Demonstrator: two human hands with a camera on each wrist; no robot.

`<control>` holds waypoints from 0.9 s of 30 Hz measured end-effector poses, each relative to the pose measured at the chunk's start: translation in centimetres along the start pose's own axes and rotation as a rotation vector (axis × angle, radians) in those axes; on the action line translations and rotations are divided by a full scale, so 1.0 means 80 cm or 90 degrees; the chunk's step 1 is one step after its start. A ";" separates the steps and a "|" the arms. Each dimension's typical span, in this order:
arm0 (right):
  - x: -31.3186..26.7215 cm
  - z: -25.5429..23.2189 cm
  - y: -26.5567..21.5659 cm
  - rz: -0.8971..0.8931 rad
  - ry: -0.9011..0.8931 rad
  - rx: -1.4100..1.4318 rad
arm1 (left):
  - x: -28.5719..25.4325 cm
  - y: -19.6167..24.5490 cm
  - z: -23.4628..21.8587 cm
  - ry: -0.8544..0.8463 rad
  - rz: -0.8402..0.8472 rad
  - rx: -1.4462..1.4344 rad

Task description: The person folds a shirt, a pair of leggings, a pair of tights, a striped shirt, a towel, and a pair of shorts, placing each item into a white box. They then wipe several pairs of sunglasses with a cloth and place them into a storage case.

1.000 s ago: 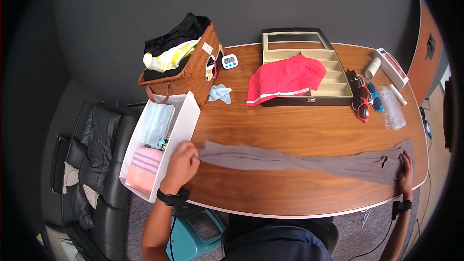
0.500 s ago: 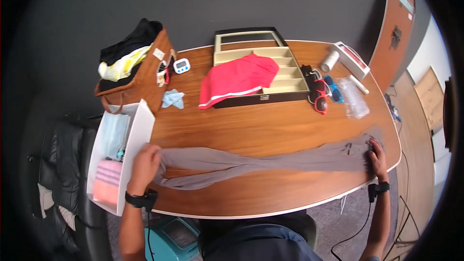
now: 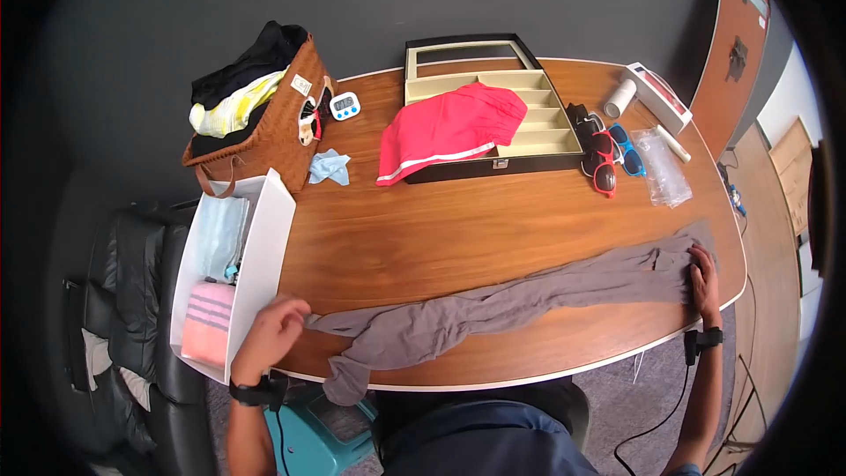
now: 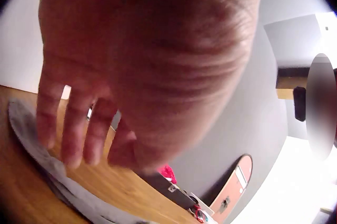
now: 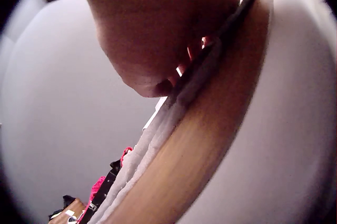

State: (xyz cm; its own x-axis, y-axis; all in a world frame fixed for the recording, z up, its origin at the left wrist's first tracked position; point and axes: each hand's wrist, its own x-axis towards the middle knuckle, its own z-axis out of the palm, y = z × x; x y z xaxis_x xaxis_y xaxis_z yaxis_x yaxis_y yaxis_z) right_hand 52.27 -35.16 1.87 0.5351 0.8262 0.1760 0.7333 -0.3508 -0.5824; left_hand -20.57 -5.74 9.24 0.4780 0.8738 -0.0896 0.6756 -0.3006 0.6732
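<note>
Where the right hand [image 3: 702, 275] presses, grey tights [image 3: 493, 308] hide.

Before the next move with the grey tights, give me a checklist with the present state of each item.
1. Right hand rests on the far end of the grey tights: ok.
2. Left hand at the near end: ok; whether it grips, cannot tell.
3. Tights lie flat and straight: not ok, bunched near the left hand.
4. Tights fully on the table: not ok, one end hangs over the front edge.
5. Tights clear of the red sunglasses and plastic bag: ok.
</note>
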 end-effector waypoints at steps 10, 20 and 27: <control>0.002 -0.013 0.022 -0.039 -0.020 -0.089 | 0.085 -0.052 0.032 0.193 0.056 0.323; 0.052 -0.048 -0.023 0.083 -0.097 0.027 | 0.129 -0.035 0.015 0.213 0.172 0.237; 0.080 -0.037 0.004 0.025 -0.046 -0.172 | 0.130 -0.007 0.005 0.204 0.071 0.076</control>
State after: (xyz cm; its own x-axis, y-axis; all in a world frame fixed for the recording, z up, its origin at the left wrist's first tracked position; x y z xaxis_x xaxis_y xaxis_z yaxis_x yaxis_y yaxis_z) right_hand 57.12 -31.28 5.17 0.5417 0.8352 0.0950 0.8027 -0.4804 -0.3534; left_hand -15.71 3.37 7.62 0.3647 0.9030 0.2272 0.6992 -0.4268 0.5736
